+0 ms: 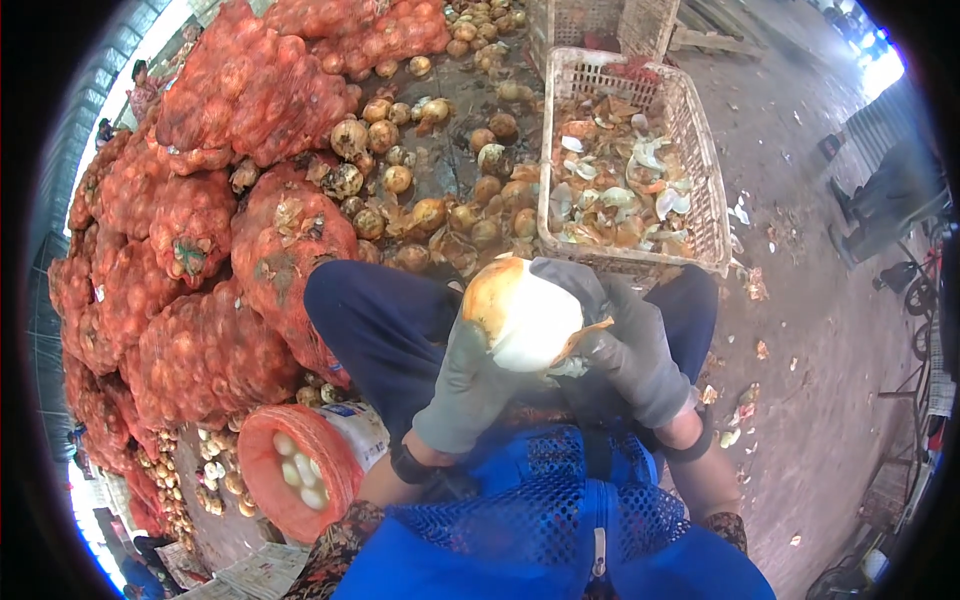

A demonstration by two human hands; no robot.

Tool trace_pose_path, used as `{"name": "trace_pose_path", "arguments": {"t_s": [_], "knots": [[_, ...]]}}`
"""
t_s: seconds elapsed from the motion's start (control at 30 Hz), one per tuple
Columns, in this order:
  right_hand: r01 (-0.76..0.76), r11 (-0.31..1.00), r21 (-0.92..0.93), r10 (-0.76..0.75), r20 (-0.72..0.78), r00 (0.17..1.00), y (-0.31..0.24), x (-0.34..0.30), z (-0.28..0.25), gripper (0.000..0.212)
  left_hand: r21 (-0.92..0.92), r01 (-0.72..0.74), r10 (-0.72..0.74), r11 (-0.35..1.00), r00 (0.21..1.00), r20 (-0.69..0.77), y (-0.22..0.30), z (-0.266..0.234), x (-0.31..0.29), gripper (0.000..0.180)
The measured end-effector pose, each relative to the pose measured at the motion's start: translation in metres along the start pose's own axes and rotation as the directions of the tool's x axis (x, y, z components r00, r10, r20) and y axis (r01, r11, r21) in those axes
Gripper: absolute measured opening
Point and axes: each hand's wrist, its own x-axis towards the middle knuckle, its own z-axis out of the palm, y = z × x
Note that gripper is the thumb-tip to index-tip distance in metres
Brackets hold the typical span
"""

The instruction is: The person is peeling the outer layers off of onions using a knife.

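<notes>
In front of my lap I hold a large onion (535,325), partly peeled: its white flesh faces up, with golden-brown skin left at one side. My left hand (462,388), in a grey glove, is closed round the onion's left and lower side. From the right, my gloved right hand (635,350) closes on it too, fingers over the far side and thumb by a loose flap of brown peel (590,338). Whether a small tool sits in the right hand is hidden. Just ahead stands a dirty white plastic crate (718,205) with onion skins (620,190) inside.
Red mesh sacks of onions (215,350) are piled high at the left. Loose unpeeled onions (430,212) lie on the floor ahead. Left of my leg, a red-mesh-lined bucket (262,480) holds several peeled onions (298,468). Another crate (590,20) stands behind the first.
</notes>
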Motion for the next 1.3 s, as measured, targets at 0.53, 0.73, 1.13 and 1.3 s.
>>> {"name": "trace_pose_path", "arguments": {"t_s": [0.53,0.73,1.13,1.3], "knots": [[-0.113,0.994,0.007,0.112,0.022,0.993,-0.012,-0.004,0.013,0.057,-0.032,0.016,-0.018,0.999,0.998,-0.062,-0.002,0.007,0.002,0.083],[0.035,0.974,-0.224,-0.049,-0.058,0.997,-0.009,-0.002,0.01,0.051,0.055,-0.016,0.01,0.998,0.994,0.106,0.003,0.0,0.01,0.08],[-0.305,0.279,-0.911,-0.144,-0.353,0.924,0.039,0.058,-0.093,0.047,-0.495,-0.128,0.043,0.86,0.983,-0.178,0.003,-0.03,0.023,0.073],[-0.194,0.966,-0.169,0.165,-0.168,0.972,0.006,0.018,-0.028,0.041,-0.498,-0.094,0.031,0.862,0.991,-0.133,-0.005,-0.022,0.027,0.07]]}}
